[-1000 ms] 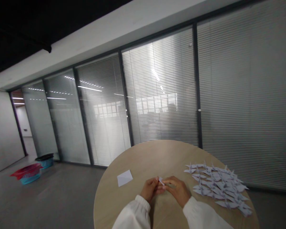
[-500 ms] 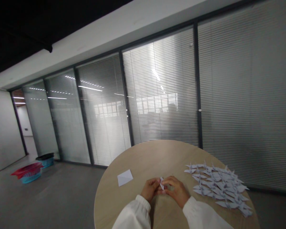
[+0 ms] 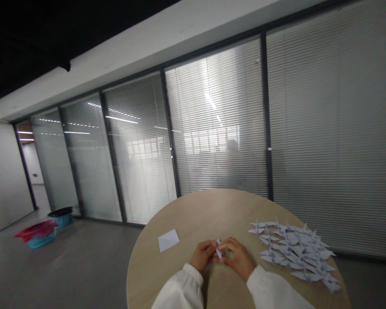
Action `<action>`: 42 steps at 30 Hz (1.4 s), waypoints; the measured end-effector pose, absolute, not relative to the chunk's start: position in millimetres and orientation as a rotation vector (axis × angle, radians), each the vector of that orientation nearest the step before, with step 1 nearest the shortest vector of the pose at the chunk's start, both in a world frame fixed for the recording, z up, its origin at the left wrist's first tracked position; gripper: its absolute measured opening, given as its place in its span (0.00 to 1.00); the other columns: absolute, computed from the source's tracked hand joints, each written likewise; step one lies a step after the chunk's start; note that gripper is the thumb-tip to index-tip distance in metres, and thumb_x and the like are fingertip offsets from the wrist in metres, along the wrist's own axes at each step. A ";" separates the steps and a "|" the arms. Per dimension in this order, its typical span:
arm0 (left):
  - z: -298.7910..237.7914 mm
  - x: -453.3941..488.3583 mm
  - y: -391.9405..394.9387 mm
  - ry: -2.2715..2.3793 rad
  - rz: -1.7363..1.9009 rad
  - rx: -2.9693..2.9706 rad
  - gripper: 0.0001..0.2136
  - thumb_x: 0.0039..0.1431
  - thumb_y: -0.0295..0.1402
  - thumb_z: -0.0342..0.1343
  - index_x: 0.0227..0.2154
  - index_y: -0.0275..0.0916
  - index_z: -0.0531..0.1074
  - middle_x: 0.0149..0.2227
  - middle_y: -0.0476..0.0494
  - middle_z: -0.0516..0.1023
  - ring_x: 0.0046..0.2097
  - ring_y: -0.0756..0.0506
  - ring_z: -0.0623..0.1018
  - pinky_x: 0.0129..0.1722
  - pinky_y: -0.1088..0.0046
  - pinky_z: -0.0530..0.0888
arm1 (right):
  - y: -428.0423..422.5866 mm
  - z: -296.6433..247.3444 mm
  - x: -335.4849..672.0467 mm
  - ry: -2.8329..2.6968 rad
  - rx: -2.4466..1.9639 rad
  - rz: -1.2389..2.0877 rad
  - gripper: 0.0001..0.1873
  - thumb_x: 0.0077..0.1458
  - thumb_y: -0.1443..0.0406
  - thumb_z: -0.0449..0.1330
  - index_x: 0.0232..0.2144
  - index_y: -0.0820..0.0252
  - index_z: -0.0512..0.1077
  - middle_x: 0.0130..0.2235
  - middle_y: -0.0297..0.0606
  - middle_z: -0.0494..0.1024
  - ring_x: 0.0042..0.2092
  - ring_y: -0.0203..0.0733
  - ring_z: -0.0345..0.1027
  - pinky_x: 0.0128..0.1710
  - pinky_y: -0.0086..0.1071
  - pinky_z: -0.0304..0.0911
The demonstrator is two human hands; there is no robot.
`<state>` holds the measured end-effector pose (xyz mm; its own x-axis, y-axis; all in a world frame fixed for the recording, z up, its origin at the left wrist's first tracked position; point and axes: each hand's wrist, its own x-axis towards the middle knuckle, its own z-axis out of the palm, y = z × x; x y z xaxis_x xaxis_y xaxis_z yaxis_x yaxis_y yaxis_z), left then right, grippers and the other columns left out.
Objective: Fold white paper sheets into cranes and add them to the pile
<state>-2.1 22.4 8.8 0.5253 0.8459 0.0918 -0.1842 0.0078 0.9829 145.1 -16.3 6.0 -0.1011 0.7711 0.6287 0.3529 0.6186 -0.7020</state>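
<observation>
Between my two hands is a small folded white paper (image 3: 219, 251), held just above the round table. My left hand (image 3: 202, 255) pinches its left side with fingers closed. From the right, my right hand (image 3: 238, 256) grips the same paper between thumb and fingertips. Fingers cover much of the paper, so its full shape is hidden. Left of my hands lies a flat white paper square (image 3: 169, 240) with a diagonal crease. A cluster of folded paper cranes (image 3: 292, 249) rests to the right of my right hand.
The round wooden table (image 3: 225, 206) stands before a glass partition with blinds (image 3: 218, 163). On the floor at left are a blue basin with a red lining (image 3: 37, 234) and another with a black lining (image 3: 62, 216). A white door (image 3: 6, 184) stands open beyond them.
My fingers have shifted very slightly around the folded paper. The paper square and the cranes are where they were.
</observation>
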 end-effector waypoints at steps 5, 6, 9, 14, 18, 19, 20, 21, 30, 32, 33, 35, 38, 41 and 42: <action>6.4 -2.9 24.6 0.660 0.918 1.335 0.22 0.40 0.46 0.58 0.31 0.31 0.73 0.24 0.44 0.74 0.27 0.48 0.72 0.30 0.71 0.69 | -17.0 7.6 145.7 -1.706 -0.962 0.471 0.10 0.38 0.70 0.61 0.28 0.57 0.73 0.33 0.37 0.72 0.38 0.40 0.66 0.39 0.33 0.61; 5.5 -3.0 25.6 0.682 0.919 1.337 0.22 0.39 0.47 0.58 0.32 0.31 0.73 0.24 0.44 0.74 0.26 0.49 0.72 0.30 0.71 0.69 | -17.5 8.3 145.9 -1.705 -0.972 0.467 0.09 0.39 0.70 0.61 0.28 0.57 0.73 0.32 0.37 0.72 0.38 0.40 0.66 0.39 0.33 0.61; 4.0 -2.8 27.4 0.769 0.924 1.348 0.26 0.37 0.50 0.57 0.33 0.32 0.73 0.22 0.46 0.73 0.24 0.50 0.71 0.28 0.71 0.69 | -19.5 10.9 146.6 -1.696 -1.002 0.470 0.05 0.43 0.66 0.59 0.28 0.57 0.73 0.32 0.37 0.73 0.37 0.40 0.66 0.36 0.31 0.62; 9.5 -1.2 21.9 0.821 0.913 1.418 0.27 0.40 0.52 0.54 0.38 0.34 0.72 0.24 0.45 0.73 0.25 0.49 0.71 0.25 0.73 0.68 | -21.8 15.1 148.7 -1.633 -1.059 0.540 0.12 0.49 0.59 0.53 0.28 0.59 0.71 0.30 0.38 0.74 0.33 0.39 0.68 0.32 0.29 0.62; 11.7 -0.9 18.0 0.769 0.894 1.511 0.25 0.39 0.48 0.57 0.35 0.31 0.73 0.23 0.45 0.73 0.23 0.51 0.68 0.23 0.77 0.64 | -21.8 15.5 149.8 -1.578 -1.093 0.549 0.15 0.50 0.56 0.50 0.29 0.59 0.70 0.29 0.38 0.75 0.32 0.39 0.68 0.31 0.28 0.62; 11.1 -1.0 18.1 0.769 0.894 1.518 0.24 0.39 0.48 0.57 0.34 0.31 0.74 0.22 0.45 0.72 0.23 0.51 0.68 0.23 0.77 0.64 | -21.7 15.1 149.9 -1.578 -1.091 0.546 0.15 0.51 0.55 0.50 0.29 0.59 0.70 0.28 0.38 0.75 0.31 0.39 0.68 0.30 0.28 0.62; 10.1 -1.2 18.5 0.772 0.895 1.520 0.24 0.38 0.48 0.58 0.33 0.31 0.74 0.22 0.45 0.72 0.23 0.51 0.68 0.23 0.77 0.63 | -21.5 14.6 149.9 -1.578 -1.088 0.543 0.16 0.51 0.55 0.49 0.28 0.59 0.70 0.28 0.37 0.75 0.30 0.39 0.68 0.29 0.28 0.62; 9.1 -1.4 19.2 0.774 0.895 1.519 0.23 0.38 0.47 0.58 0.32 0.31 0.74 0.22 0.45 0.72 0.23 0.51 0.68 0.23 0.77 0.63 | -21.4 14.2 149.9 -1.577 -1.086 0.540 0.16 0.51 0.55 0.49 0.28 0.59 0.70 0.27 0.37 0.75 0.30 0.39 0.68 0.29 0.28 0.61; 7.7 0.6 20.7 0.837 0.882 1.520 0.19 0.32 0.47 0.61 0.19 0.31 0.74 0.15 0.50 0.67 0.19 0.53 0.63 0.22 0.78 0.61 | -20.4 10.6 149.4 -1.552 -1.136 0.508 0.17 0.51 0.55 0.47 0.26 0.59 0.68 0.23 0.34 0.72 0.27 0.37 0.65 0.26 0.27 0.60; 8.7 1.5 19.4 0.857 0.889 1.522 0.19 0.31 0.46 0.61 0.17 0.31 0.73 0.14 0.51 0.65 0.19 0.54 0.62 0.21 0.78 0.60 | -20.4 9.1 148.6 -1.562 -1.142 0.477 0.15 0.52 0.56 0.47 0.25 0.58 0.67 0.23 0.34 0.72 0.26 0.37 0.65 0.25 0.26 0.59; 9.0 1.9 18.8 0.869 0.896 1.520 0.19 0.31 0.46 0.61 0.16 0.31 0.72 0.13 0.52 0.64 0.18 0.54 0.62 0.20 0.78 0.59 | -20.3 8.1 148.3 -1.567 -1.144 0.461 0.15 0.52 0.57 0.47 0.25 0.58 0.67 0.23 0.34 0.72 0.26 0.37 0.65 0.25 0.26 0.58; 9.0 2.5 18.2 0.895 0.914 1.522 0.20 0.30 0.47 0.61 0.15 0.31 0.71 0.12 0.52 0.63 0.17 0.54 0.60 0.19 0.78 0.58 | -19.3 6.0 147.9 -1.571 -1.146 0.445 0.13 0.52 0.57 0.47 0.25 0.58 0.66 0.24 0.34 0.71 0.26 0.37 0.64 0.24 0.26 0.58; 8.4 2.4 19.3 0.926 0.954 1.503 0.20 0.30 0.47 0.61 0.14 0.31 0.70 0.12 0.53 0.62 0.17 0.55 0.60 0.18 0.78 0.57 | -16.3 2.4 147.7 -1.552 -1.138 0.492 0.12 0.51 0.58 0.48 0.27 0.57 0.66 0.26 0.34 0.72 0.28 0.37 0.65 0.26 0.26 0.59; 8.9 1.3 21.4 0.918 1.029 1.449 0.19 0.31 0.47 0.61 0.16 0.31 0.71 0.13 0.53 0.63 0.17 0.55 0.60 0.18 0.79 0.58 | -12.4 -1.6 146.8 -1.513 -1.144 0.573 0.11 0.48 0.57 0.52 0.30 0.58 0.67 0.28 0.35 0.73 0.30 0.37 0.66 0.28 0.28 0.61; 9.5 0.9 21.8 0.914 1.059 1.441 0.19 0.32 0.46 0.61 0.17 0.31 0.72 0.13 0.52 0.64 0.17 0.55 0.61 0.18 0.79 0.58 | -11.3 -2.9 146.3 -1.515 -1.147 0.600 0.11 0.47 0.57 0.53 0.29 0.58 0.67 0.28 0.35 0.73 0.30 0.37 0.66 0.29 0.28 0.61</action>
<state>0.9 21.8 9.5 0.3091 0.9426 0.1262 -0.0125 -0.1287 0.9916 146.3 -11.3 -2.9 0.0577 0.8913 0.4497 0.3419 0.4056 -0.8477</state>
